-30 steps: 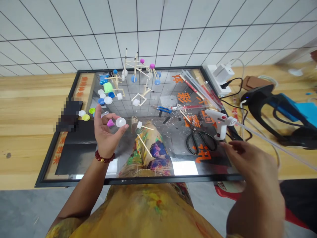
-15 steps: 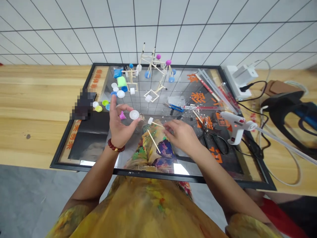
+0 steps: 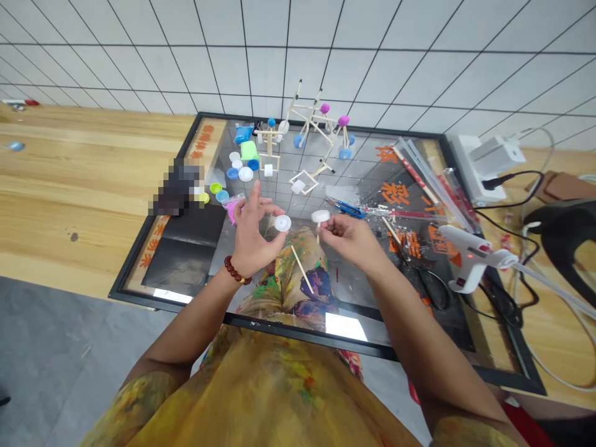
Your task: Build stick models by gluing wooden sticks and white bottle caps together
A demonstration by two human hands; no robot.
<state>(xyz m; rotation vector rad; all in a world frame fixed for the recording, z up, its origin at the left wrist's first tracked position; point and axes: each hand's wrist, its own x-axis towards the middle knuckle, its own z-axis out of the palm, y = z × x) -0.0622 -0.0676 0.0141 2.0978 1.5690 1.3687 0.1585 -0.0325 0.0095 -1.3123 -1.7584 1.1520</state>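
Note:
My left hand (image 3: 254,233) pinches a white bottle cap (image 3: 282,223) between thumb and fingers, above the glass-topped board (image 3: 186,261). My right hand (image 3: 351,239) holds a thin wooden stick with a white cap (image 3: 320,216) on its top end, close beside the left hand's cap. The two caps are a small gap apart. Another wooden stick (image 3: 302,269) lies on the glass just below my hands. A bead bracelet is on my left wrist.
Stick-and-cap models (image 3: 316,121) stand at the board's far edge, with loose coloured caps (image 3: 242,167) to their left. A white glue gun (image 3: 468,264), black scissors (image 3: 431,282), blue snips (image 3: 347,208) and glue sticks (image 3: 419,177) lie on the right. A power strip (image 3: 484,161) sits beyond.
My right hand came in from near the glue gun, took up the stick with the white cap from the glass, and raised it beside the cap in my left hand.

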